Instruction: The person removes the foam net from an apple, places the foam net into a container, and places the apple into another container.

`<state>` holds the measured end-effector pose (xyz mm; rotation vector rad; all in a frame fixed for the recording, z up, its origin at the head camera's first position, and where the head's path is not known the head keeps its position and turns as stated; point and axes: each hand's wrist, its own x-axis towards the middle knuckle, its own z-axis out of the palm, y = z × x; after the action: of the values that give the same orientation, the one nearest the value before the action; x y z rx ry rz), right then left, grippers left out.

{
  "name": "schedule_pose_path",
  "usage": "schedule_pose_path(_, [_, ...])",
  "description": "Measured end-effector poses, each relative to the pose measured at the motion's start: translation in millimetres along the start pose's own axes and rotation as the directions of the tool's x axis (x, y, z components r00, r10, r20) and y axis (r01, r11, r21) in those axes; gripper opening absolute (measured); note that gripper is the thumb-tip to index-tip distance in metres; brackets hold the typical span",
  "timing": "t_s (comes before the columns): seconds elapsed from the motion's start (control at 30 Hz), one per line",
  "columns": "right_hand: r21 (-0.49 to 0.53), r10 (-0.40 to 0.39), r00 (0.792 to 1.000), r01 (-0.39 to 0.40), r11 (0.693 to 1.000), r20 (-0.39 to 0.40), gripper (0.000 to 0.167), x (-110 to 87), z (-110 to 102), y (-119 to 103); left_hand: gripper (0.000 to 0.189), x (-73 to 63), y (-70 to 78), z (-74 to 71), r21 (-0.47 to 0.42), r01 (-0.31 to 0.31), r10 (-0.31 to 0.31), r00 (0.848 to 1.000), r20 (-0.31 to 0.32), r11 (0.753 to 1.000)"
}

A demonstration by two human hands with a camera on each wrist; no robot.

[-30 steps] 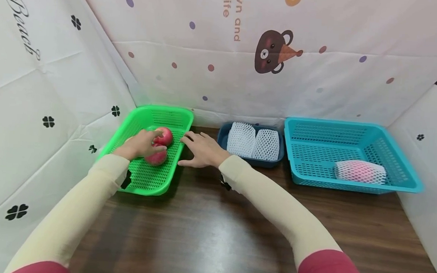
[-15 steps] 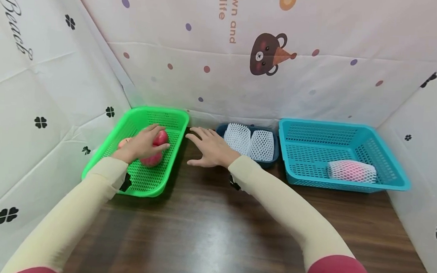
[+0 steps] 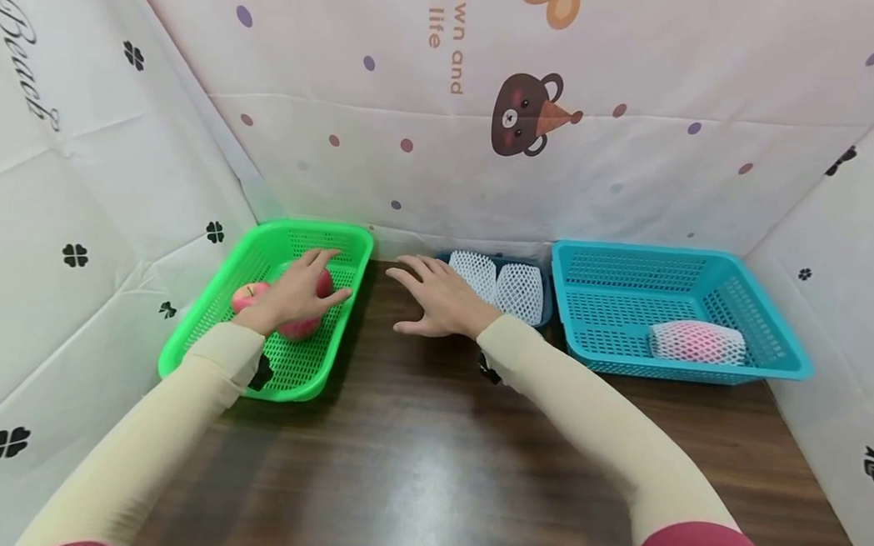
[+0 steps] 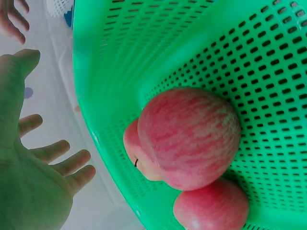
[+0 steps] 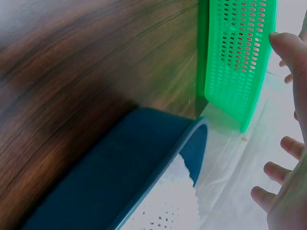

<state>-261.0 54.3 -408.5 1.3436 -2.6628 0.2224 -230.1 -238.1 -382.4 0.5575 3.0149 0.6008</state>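
My left hand (image 3: 299, 290) hovers above the green basket (image 3: 297, 375), fingers spread and nothing in its grasp. Beneath it lie red apples; one apple (image 3: 246, 296) shows by the wrist, the others are partly covered by the hand. In the left wrist view, a large apple (image 4: 189, 136) overlaps another, and a third apple (image 4: 213, 207) sits beside it. My right hand (image 3: 446, 300) is also spread and holds nothing, above the table between the green basket and a dark blue tray (image 5: 110, 163). White foam net sleeves (image 3: 520, 291) stand in that tray.
A light blue basket (image 3: 608, 304) stands at the right, with a pink fruit in a white foam net (image 3: 698, 342) inside it. Patterned cloth walls (image 3: 301, 164) enclose the back and both sides of the brown wooden table (image 3: 425, 473).
My right hand has drawn away from the green basket's rim, rightward toward the dark blue tray. The left hand stays over the apples with its fingers spreading wider. The head view has shifted slightly.
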Motion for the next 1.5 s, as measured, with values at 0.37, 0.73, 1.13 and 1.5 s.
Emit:
schedule_pose_path(0.37, [0.016, 0.023, 0.999, -0.023, 1.000, 0.045, 0.093, -20.8, -14, 13, 0.080, 10.1, 9.7, 6.2, 0.024, -0.052, 0.053, 0.997, -0.047, 0.998])
schedule_pose_path(0.73, [0.032, 0.074, 0.996, -0.076, 0.997, 0.047, 0.094, -37.9, -24, 27, 0.084, 21.3, 20.3, 15.6, 0.058, -0.079, 0.081, 0.997, -0.019, 0.995])
schedule_pose_path(1.13, [0.071, 0.126, 0.992, -0.126, 0.989, -0.001, 0.091, -64.8, -41, 47, 0.086, 35.6, 47.9, 27.6, 0.035, -0.105, 0.105, 0.994, -0.004, 0.994])
schedule_pose_path(1.5, [0.008, 0.179, 0.983, -0.179, 0.984, -0.040, 0.094, -97.0, -53, 75, 0.086, 55.3, 86.6, 43.3, 0.058, -0.175, 0.176, 0.984, -0.013, 0.983])
